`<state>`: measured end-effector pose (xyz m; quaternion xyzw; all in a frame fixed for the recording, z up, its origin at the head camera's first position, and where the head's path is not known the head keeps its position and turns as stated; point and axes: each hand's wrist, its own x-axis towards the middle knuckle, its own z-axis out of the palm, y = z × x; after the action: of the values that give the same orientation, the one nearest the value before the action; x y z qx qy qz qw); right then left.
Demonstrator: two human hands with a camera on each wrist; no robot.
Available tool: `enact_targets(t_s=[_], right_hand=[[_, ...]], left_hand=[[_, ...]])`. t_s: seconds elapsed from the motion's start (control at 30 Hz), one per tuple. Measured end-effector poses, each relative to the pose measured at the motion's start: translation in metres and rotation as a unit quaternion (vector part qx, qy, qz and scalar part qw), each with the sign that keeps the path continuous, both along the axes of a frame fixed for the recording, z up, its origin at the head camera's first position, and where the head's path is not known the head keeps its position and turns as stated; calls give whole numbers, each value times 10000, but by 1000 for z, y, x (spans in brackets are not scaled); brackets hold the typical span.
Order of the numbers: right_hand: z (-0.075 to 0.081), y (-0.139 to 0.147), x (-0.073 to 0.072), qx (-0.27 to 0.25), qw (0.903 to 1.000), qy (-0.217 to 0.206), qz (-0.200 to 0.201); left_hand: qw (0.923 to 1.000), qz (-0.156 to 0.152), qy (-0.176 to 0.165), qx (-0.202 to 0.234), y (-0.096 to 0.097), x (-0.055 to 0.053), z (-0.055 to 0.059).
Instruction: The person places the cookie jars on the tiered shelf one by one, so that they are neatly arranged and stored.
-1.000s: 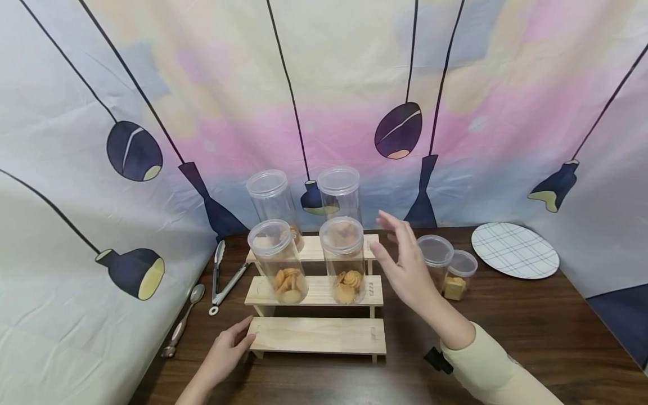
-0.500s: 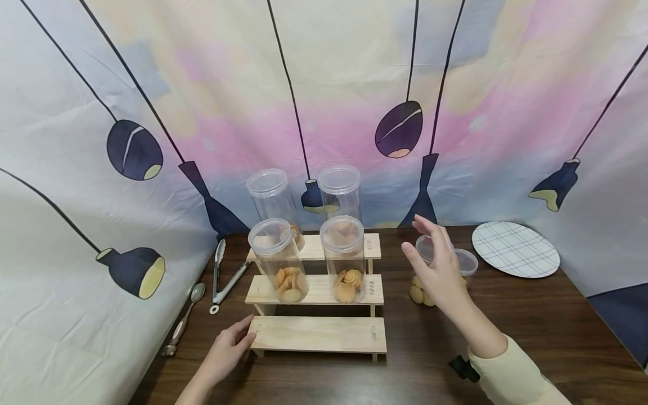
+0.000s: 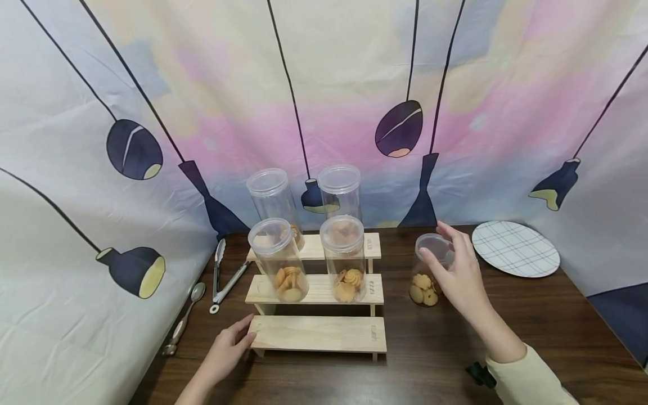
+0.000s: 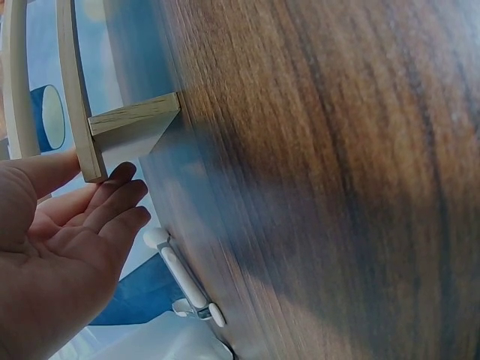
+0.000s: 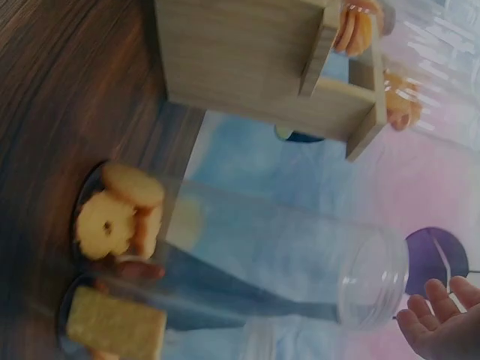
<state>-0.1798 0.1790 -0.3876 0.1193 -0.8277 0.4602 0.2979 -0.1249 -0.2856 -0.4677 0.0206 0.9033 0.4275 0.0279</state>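
Observation:
My left hand [image 3: 228, 346] grips the left end of the lowest step of a three-step wooden display rack [image 3: 316, 334]; in the left wrist view the thumb and fingers lie on either side of the plank's end [image 4: 91, 161]. Over on the right, my right hand [image 3: 458, 275] is spread beside a tall clear lidded jar [image 3: 419, 270] with round cookies at its bottom. In the right wrist view, the fingers [image 5: 416, 319] sit just off the jar's lid [image 5: 375, 277], apparently apart from it. A second jar with a square cracker [image 5: 116, 322] stands beside it, hidden behind my right hand in the head view.
Two cookie jars [image 3: 278, 264] [image 3: 344, 264] stand on the middle step, two more [image 3: 270, 197] [image 3: 340, 191] on the top step. Metal tongs [image 3: 228, 287] and a spoon [image 3: 184, 318] lie left of the rack. A checked plate [image 3: 515, 249] lies at the back right.
My right hand has moved right and slightly down, away from the rack to the tall jar on the right. My left hand has stayed on the rack.

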Motion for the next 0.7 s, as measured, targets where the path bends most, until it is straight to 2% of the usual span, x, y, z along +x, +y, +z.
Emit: enact_targets(t_s=[0.3, 0.5, 0.7], right_hand=[[-11, 14, -4, 151, 9985, -362, -393], [-12, 18, -4, 329, 9969, -522, -492], [-15, 21, -4, 646, 9921, -956, -498]], left_hand=[[10000, 39, 62, 25, 0, 1, -2], [9999, 53, 79, 56, 0, 1, -3], [9999, 36, 91, 28, 0, 0, -3]])
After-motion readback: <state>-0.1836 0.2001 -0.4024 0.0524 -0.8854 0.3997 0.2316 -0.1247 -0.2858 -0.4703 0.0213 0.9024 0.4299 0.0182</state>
